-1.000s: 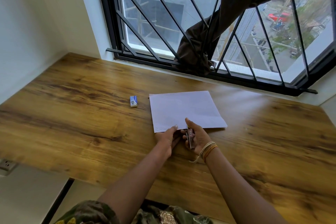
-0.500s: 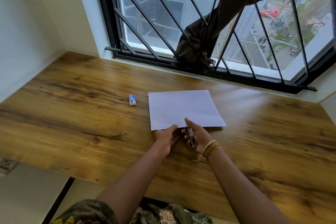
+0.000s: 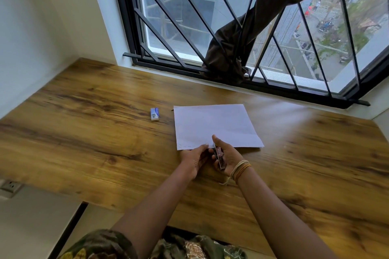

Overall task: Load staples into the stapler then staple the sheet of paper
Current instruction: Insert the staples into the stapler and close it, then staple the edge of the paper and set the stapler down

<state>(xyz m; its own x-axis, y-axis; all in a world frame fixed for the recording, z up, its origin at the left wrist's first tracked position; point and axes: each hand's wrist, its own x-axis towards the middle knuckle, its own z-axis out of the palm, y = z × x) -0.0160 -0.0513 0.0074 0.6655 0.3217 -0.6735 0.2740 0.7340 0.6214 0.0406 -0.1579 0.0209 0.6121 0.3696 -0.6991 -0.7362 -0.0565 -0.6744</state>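
a wide wooden desk is running across the whole view, its grain streaked dark and amber, and it is meeting a white wall on the left and a black-barred window at the back. a dark brown curtain is hanging bunched through the bars and is resting on the sill. on the desk, a white sheet of paper is lying flat near the middle, its near edge facing the person, with a row of small marks showing along that near edge at the left corner. the right hand is gripping a small dark stapler, fingers curled round its body and thumb stretching forward over the paper's near edge; the stapler's front end is sitting right at that edge, though whether the paper is inside its mouth cannot be told. the left hand is pinching the paper's near edge just beside the stapler, fingertips touching the sheet. thread bracelets are circling the right wrist. well apart to the left of the paper, a small blue and white staple box is lying on the desk. a wall socket is showing below the desk's left edge.
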